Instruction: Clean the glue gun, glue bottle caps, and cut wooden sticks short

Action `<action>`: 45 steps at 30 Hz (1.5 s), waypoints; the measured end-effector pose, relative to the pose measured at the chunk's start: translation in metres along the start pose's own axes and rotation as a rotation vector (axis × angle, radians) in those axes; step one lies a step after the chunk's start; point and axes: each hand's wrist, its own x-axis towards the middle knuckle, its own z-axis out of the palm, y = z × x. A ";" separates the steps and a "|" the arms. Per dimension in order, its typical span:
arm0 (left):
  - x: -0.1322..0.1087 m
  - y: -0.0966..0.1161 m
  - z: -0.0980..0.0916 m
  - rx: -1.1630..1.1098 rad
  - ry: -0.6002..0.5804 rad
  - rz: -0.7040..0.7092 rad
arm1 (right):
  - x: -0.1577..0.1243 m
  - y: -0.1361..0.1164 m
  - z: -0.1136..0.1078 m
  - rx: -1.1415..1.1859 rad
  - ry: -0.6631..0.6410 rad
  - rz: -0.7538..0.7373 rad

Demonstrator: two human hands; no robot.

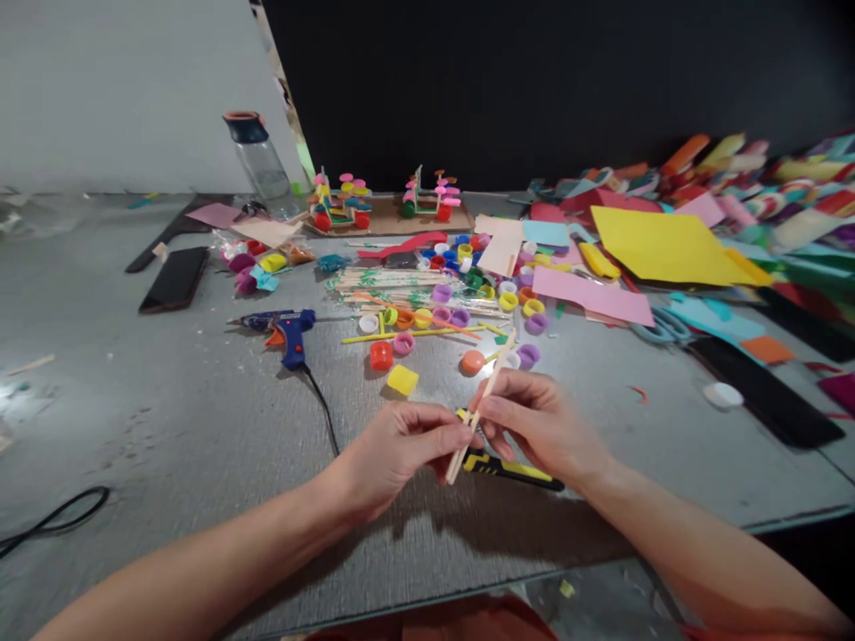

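Sticks (494,379) point away and rightward, long axes diagonal, pinched by left grip (411,442) and right grip (538,418).

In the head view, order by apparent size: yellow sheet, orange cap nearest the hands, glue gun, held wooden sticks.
1. Yellow sheet
2. Glue gun and wooden sticks, unsure: sticks longer but thinner, and nearer the camera
3. Orange cap

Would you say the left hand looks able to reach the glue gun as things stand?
Probably yes: the glue gun lies ahead and left of the left hand, with seemingly only its cord between them. That hand grips wooden sticks, though, and would likely need to release them first.
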 end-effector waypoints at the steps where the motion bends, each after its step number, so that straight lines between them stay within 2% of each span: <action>1: 0.000 -0.001 -0.001 0.035 -0.003 0.007 | 0.000 0.000 0.001 0.012 0.003 0.006; 5: 0.001 -0.003 -0.003 0.136 -0.039 0.028 | 0.000 0.001 0.001 0.040 0.006 0.034; 14: 0.001 -0.001 -0.002 0.095 -0.022 -0.003 | 0.001 -0.004 0.003 0.006 -0.058 0.080; 21: 0.004 -0.001 0.000 0.153 -0.014 0.016 | 0.000 -0.006 0.006 -0.065 -0.020 0.094; 30: 0.000 0.005 0.001 0.422 -0.013 0.109 | -0.003 -0.002 0.007 -0.052 0.053 0.073; 36: -0.001 0.010 -0.001 0.445 -0.071 0.113 | -0.001 0.000 0.003 -0.006 0.096 0.072; 41: 0.001 0.009 -0.003 0.585 -0.043 0.190 | -0.005 -0.006 0.009 -0.074 0.082 0.004; 45: 0.008 0.000 -0.014 0.736 0.006 0.383 | -0.005 -0.005 0.010 -0.369 0.111 -0.176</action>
